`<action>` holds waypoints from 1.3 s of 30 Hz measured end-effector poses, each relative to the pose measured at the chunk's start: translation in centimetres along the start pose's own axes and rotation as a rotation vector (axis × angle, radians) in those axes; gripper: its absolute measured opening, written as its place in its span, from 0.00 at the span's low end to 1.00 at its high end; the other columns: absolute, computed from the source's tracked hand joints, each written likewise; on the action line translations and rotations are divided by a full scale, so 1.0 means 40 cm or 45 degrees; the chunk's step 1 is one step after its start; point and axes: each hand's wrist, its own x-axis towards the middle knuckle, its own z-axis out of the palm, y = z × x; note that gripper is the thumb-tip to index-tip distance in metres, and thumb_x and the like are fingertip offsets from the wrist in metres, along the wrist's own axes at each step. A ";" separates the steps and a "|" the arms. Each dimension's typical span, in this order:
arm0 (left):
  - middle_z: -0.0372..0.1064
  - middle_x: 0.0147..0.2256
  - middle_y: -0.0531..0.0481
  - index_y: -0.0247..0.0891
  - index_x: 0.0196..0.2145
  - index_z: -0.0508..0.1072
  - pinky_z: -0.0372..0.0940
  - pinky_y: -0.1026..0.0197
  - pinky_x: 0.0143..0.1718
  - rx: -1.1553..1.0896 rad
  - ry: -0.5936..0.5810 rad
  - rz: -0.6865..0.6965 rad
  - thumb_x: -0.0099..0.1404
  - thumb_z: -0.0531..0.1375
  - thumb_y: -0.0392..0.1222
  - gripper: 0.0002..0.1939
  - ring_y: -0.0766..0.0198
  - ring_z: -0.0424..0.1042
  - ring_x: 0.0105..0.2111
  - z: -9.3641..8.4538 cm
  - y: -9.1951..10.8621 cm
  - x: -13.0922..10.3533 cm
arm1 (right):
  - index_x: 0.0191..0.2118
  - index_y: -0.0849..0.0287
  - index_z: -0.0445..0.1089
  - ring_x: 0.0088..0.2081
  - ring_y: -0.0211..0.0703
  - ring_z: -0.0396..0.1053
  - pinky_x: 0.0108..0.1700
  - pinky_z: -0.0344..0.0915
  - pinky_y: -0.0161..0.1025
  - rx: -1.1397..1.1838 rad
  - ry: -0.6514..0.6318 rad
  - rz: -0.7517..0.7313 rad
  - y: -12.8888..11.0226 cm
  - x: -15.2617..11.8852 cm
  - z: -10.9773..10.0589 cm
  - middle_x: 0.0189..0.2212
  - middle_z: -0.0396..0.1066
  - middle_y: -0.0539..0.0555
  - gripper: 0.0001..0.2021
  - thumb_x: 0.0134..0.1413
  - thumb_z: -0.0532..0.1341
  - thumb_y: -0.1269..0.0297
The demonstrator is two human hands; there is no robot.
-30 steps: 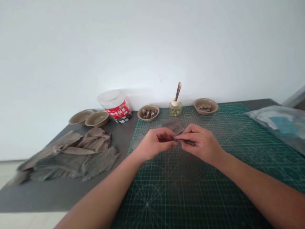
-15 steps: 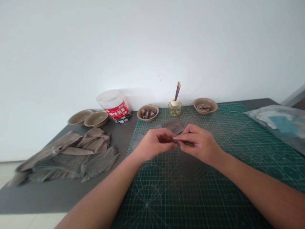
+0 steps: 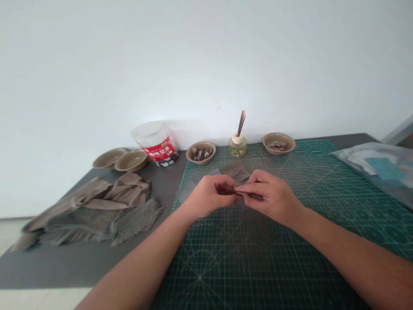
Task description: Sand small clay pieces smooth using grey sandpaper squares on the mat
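Above the green cutting mat [image 3: 274,267], my left hand [image 3: 213,196] and my right hand [image 3: 271,193] meet fingertip to fingertip. Pinched between them is a small dark flat piece [image 3: 240,189]; fingers cover most of it, so its kind cannot be made out. The right thumb and fingers press it from both sides, while the left fingers curl to its left end. Just behind the hands lies a brownish square sheet [image 3: 237,170] with a dark squiggle on it. Grey sheets [image 3: 186,191] lie behind the left hand, partly hidden by it.
Along the wall stand a bowl of stones [image 3: 200,153], a reed diffuser [image 3: 238,145], a bowl with flat brown pieces [image 3: 278,144] and a red-labelled plastic jar [image 3: 158,146]. Two bowls [image 3: 130,161] and a crumpled cloth [image 3: 97,215] sit left; a plastic bag [image 3: 383,165] lies right.
The view has shifted very slightly. Both hands keep almost the same place and grip, with only a small movement of the fingers on the flat piece.
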 end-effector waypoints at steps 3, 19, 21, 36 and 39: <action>0.77 0.30 0.49 0.33 0.36 0.79 0.66 0.64 0.32 -0.013 -0.006 -0.012 0.55 0.71 0.38 0.11 0.65 0.74 0.29 0.000 0.001 0.001 | 0.48 0.54 0.79 0.33 0.37 0.70 0.36 0.69 0.35 0.012 -0.011 -0.009 -0.001 0.000 -0.001 0.33 0.69 0.50 0.14 0.57 0.66 0.74; 0.77 0.30 0.48 0.33 0.36 0.79 0.68 0.64 0.33 -0.122 0.038 0.028 0.54 0.72 0.38 0.12 0.65 0.74 0.30 0.004 0.011 -0.003 | 0.48 0.51 0.79 0.31 0.37 0.69 0.33 0.68 0.35 -0.078 0.090 -0.042 -0.010 0.000 -0.007 0.32 0.70 0.50 0.14 0.58 0.65 0.72; 0.77 0.31 0.48 0.33 0.36 0.79 0.68 0.64 0.34 -0.125 0.026 0.025 0.54 0.72 0.37 0.12 0.65 0.74 0.30 0.004 0.012 -0.003 | 0.48 0.51 0.79 0.31 0.37 0.70 0.33 0.68 0.35 -0.066 0.081 -0.028 -0.010 0.001 -0.008 0.32 0.70 0.50 0.14 0.58 0.65 0.72; 0.77 0.31 0.48 0.34 0.37 0.79 0.68 0.63 0.34 -0.022 0.056 0.054 0.56 0.71 0.39 0.11 0.65 0.74 0.31 -0.002 0.012 -0.002 | 0.48 0.50 0.79 0.30 0.36 0.69 0.32 0.68 0.35 -0.045 0.076 -0.015 -0.002 -0.001 -0.006 0.31 0.69 0.50 0.15 0.57 0.65 0.72; 0.78 0.33 0.47 0.34 0.38 0.80 0.69 0.62 0.35 -0.015 0.063 0.078 0.56 0.72 0.39 0.12 0.64 0.75 0.32 -0.002 0.008 -0.002 | 0.48 0.51 0.79 0.31 0.37 0.69 0.33 0.68 0.35 -0.031 0.047 -0.027 0.000 0.000 -0.006 0.32 0.70 0.50 0.14 0.58 0.65 0.72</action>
